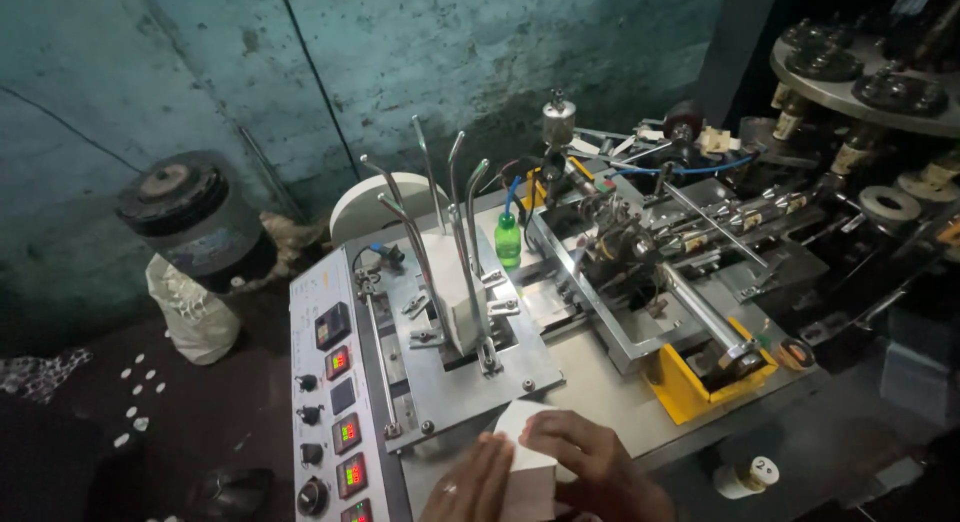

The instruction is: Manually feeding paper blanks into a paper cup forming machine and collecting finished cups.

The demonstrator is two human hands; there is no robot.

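Observation:
Both my hands sit at the bottom edge of the head view, holding a stack of white paper blanks over the grey machine table. My left hand presses flat against the stack's left side. My right hand curls over its top and right side. Just beyond them stands a feed holder of curved metal rods with another white stack held upright between the rods.
A control panel with lit red-green displays and knobs runs along the machine's left. A green bottle, shafts, a yellow guard and a turret of round moulds lie to the right. A dark drum and white sack stand left.

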